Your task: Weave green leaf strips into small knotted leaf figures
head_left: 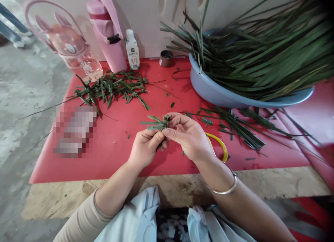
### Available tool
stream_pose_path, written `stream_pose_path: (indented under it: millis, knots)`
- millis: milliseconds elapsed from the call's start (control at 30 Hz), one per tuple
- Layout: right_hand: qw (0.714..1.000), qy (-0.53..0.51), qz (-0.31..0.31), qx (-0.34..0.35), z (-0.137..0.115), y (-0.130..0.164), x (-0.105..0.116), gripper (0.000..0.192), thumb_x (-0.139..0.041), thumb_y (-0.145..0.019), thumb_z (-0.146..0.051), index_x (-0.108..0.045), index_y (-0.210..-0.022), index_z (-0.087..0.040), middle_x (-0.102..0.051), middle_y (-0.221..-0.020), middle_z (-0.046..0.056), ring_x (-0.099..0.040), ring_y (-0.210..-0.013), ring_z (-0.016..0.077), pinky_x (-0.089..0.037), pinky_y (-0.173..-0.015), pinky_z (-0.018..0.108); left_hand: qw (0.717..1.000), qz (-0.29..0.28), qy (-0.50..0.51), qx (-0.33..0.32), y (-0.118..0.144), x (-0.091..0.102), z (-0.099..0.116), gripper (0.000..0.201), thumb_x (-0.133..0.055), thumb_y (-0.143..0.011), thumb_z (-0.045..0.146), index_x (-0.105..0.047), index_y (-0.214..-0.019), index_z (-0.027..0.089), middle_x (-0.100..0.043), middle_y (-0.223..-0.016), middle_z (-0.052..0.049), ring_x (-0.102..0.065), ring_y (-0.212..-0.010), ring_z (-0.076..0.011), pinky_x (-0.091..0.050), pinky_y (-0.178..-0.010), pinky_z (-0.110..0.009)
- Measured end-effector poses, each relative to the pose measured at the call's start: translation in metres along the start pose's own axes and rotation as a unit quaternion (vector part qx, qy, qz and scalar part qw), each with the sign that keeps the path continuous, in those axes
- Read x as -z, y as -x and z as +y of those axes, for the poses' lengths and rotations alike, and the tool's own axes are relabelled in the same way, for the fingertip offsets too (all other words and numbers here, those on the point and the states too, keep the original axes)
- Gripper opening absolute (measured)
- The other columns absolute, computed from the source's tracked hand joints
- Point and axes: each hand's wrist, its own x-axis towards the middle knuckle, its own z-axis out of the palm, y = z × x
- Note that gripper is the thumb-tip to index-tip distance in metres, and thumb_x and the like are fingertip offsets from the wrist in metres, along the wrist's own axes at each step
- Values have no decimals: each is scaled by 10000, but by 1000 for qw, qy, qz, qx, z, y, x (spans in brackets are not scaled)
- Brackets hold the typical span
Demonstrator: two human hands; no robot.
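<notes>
Your left hand point(144, 148) and right hand point(188, 136) both pinch a small folded leaf-strip piece point(156, 122); yellow-handled scissors point(219, 146) lie just behind your right wrist.

Soft, even daylight fills the scene, bright without glare; shadows are faint, pooling just under the blue basin point(208, 92) and beneath both hands on the red mat point(109, 155). The centre is sharp; the long leaves point(273, 50) at right smear with blur, edges bow in wide-angle distortion, the top right corner darkens, and one patch at left is pixelated
</notes>
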Motion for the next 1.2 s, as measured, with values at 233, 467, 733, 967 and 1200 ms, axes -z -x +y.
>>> stream_pose_path:
  millis: [233, 467, 733, 967, 1200]
  knots:
    - [998, 37, 32, 47, -6, 6, 0, 223, -696, -712, -302, -509, -794, -211, -568, -655, -47, -560, -511, 95, -480, -488, 235, 998, 59, 14, -30, 3, -7, 1, 223, -586, -790, 349, -577, -695, 147, -615, -613, 4, -525, -443, -62, -441, -456, -183]
    - [935, 304, 2, 182, -20, 18, -2, 191, -509, -861, -220, -654, -984, -231, -657, -739, 15, -600, -632, 127, -493, -618, 260, 997, 80, -5, -13, 5, -10, 1, 201, -605, -775, 337, -591, -742, 138, -624, -605, 2, -554, -455, -74, -466, -467, -185]
    - [924, 318, -79, 196, -19, 5, 16, 143, -579, -814, -219, -690, -905, -226, -680, -765, 23, -617, -719, 151, -493, -692, 280, 997, 74, 32, 8, 5, -10, 3, 198, -602, -779, 337, -576, -719, 150, -603, -573, 18, -492, -375, -52, -407, -365, -156]
    - [995, 79, 15, 63, 2, -1, 8, 120, -672, -733, -315, -674, -761, -198, -659, -677, 13, -606, -590, 130, -523, -569, 263, 993, 104, 54, 29, 4, -11, 1, 243, -628, -747, 371, -559, -680, 148, -503, -486, 53, -302, -294, -8, -253, -268, -127]
    - [999, -40, -18, 2, 10, -3, 5, 114, -652, -750, -315, -678, -765, -206, -633, -623, -5, -591, -568, 121, -524, -519, 252, 984, 173, 24, -25, 2, -11, -3, 185, -639, -746, 314, -545, -772, 157, -637, -615, 11, -551, -434, -70, -444, -419, -168]
